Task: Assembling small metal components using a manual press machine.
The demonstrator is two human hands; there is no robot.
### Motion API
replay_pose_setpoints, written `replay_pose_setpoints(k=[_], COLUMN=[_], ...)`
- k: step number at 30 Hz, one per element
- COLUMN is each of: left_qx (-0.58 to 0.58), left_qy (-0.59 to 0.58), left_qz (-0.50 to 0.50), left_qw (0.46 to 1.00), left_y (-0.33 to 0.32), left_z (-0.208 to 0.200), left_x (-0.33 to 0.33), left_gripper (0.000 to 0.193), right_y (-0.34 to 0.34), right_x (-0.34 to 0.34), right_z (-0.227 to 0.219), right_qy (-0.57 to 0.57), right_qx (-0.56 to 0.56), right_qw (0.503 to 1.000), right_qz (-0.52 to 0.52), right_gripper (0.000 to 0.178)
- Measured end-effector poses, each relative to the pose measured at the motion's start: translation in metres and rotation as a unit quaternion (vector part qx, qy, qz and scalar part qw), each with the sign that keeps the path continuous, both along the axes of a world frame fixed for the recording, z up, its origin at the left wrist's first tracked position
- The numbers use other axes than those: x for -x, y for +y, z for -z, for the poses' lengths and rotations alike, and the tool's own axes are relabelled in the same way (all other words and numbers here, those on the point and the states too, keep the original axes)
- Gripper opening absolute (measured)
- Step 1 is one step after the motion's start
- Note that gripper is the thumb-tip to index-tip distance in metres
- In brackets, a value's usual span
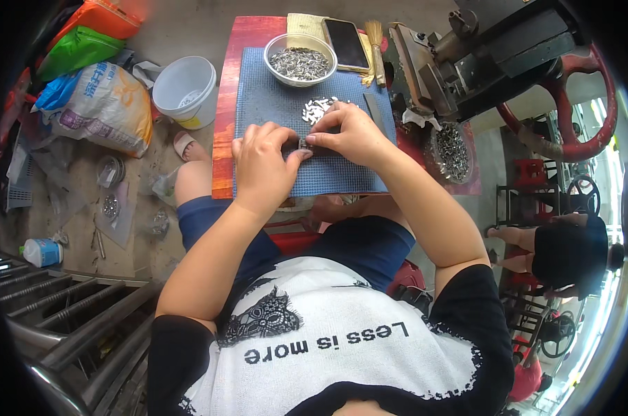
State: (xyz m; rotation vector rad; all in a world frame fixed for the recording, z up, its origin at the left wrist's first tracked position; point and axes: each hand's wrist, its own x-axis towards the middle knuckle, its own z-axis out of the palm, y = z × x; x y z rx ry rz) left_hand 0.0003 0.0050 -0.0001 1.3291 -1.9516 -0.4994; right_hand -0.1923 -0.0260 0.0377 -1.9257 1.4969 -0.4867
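Over a blue textured mat (pixel 258 90), my two hands meet at a small metallic piece (pixel 303 144). My left hand (pixel 264 163) pinches it between thumb and fingers. From the other side, the thumb and forefinger of my right hand (pixel 350 135) close on the same piece; its exact kind is too small to make out. Just beyond my fingertips lies a loose pile of small whitish, pellet-like pieces (pixel 316 109), partly hidden by my right hand. Farther back stands a clear plastic bowl (pixel 267 61) full of small silvery metal parts (pixel 300 64).
A phone (pixel 346 43) and a straw brush (pixel 376 52) lie behind the mat. At right stands a press with a red handwheel (pixel 560 149), beside a tray of metal parts (pixel 452 152). A white bucket (pixel 206 104) and sacks (pixel 109 111) stand left. People are farther right.
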Motion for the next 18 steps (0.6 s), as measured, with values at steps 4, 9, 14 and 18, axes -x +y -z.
replay_pose_setpoints(k=[4,9,14,18], left_qx=[-0.023,-0.023,-0.016,-0.023], left_qy=[0.005,0.002,0.003,-0.001], left_qz=[0.007,0.003,-0.002,0.004], left_qw=[1.000,1.000,1.000,1.000], left_y=[0.000,0.000,0.000,0.000], left_z=[0.000,0.000,0.002,-0.001], left_x=[0.000,0.001,0.001,0.000], left_gripper=[0.022,0.022,0.022,0.022], right_y=[0.001,-0.002,-0.001,-0.003], right_x=[0.003,0.000,-0.004,0.005], right_z=[0.003,0.006,0.007,0.012], right_qy=[-0.028,-0.006,0.070,0.049], right_qx=[0.000,0.018,0.055,0.040], right_qw=[1.000,1.000,0.996,0.998], right_qz=[-0.006,0.010,0.012,0.003], right_gripper=[0.022,0.026,0.034,0.030])
